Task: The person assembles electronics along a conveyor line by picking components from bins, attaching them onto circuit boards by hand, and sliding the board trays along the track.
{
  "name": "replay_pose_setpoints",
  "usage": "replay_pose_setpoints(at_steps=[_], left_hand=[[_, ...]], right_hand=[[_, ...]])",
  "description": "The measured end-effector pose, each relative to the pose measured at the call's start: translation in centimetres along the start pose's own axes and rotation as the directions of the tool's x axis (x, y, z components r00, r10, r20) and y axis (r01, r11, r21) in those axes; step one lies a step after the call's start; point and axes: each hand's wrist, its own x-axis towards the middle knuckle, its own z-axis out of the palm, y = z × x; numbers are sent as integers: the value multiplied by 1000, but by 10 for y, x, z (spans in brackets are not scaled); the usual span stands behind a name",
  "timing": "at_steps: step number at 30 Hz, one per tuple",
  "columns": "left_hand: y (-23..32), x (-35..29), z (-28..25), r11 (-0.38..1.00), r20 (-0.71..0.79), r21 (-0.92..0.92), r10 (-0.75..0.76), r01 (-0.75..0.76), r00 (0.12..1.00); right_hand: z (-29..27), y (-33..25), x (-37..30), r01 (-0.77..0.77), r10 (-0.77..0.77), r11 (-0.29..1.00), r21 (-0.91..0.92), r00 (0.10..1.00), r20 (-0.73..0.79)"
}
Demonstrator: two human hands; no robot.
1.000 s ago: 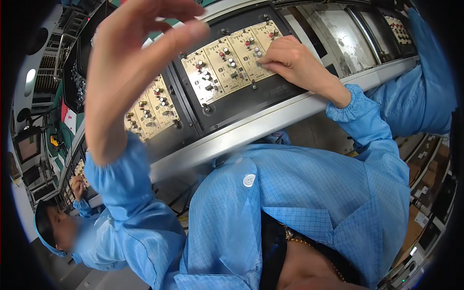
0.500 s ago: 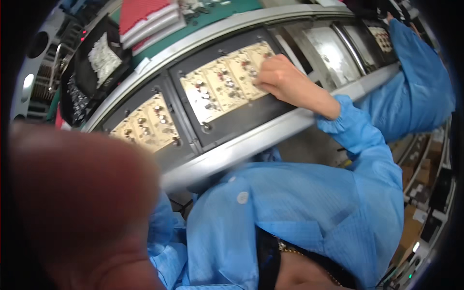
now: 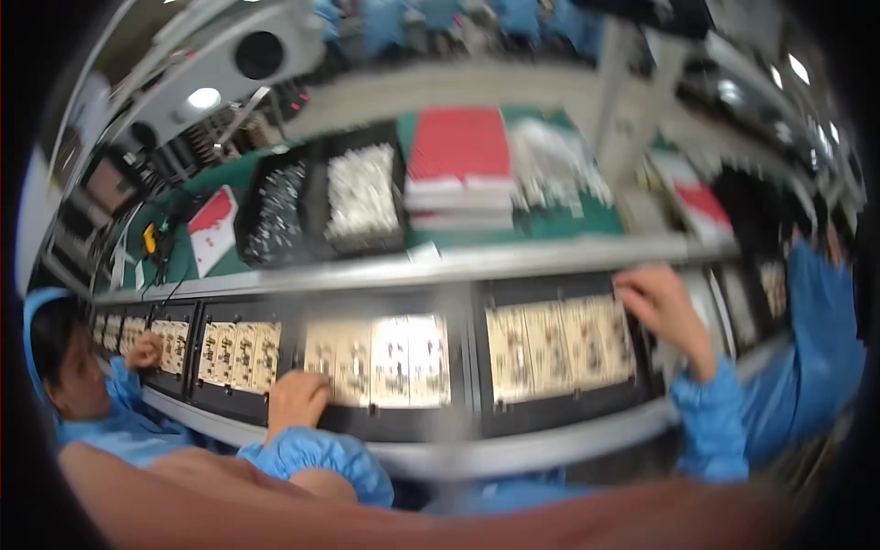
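Note:
My right hand (image 3: pixel 667 307), in a blue cuff, is at the top right corner of a dark tray (image 3: pixel 568 411) holding a panel of cream circuit boards (image 3: pixel 561 348). Its fingers are bent together at the tips, and whatever lies between them is hidden. My left hand (image 3: pixel 295 403) is at the lower left corner of another panel of circuit boards (image 3: pixel 353 367), in the tray to the left. Motion blur smears its bent fingers. Small components stand on the boards; their kind is too blurred to tell.
Past the metal rail (image 3: pixel 394 269), a green bench holds a black bin of white parts (image 3: pixel 362 197), a bin of dark parts (image 3: pixel 275 209) and a red-topped stack (image 3: pixel 458 151). A co-worker (image 3: pixel 78 367) sits left; another person's blue sleeve (image 3: pixel 807 339) is right. Blurred skin (image 3: pixel 440 522) crosses the bottom.
The view has swung up and left, bringing the bench and a co-worker into sight. A large blurred hand at the left is gone. My right hand is now at the panel's right edge.

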Motion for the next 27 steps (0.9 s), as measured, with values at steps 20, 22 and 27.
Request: replay_pose_setpoints(at_steps=[20,22,27], left_hand=[[-154,98,40,883,-340,-60,-457,466,822],[-186,150,39,923,-86,-177,-359,341,929],[-204,194,14,800,422,-345,-335,491,842]], right_hand=[[124,71,139,-242,221,953,-182,967,-128],[105,75,131,-286,259,937,-203,954,-148],[30,21,78,-203,211,941,270,977,0]])
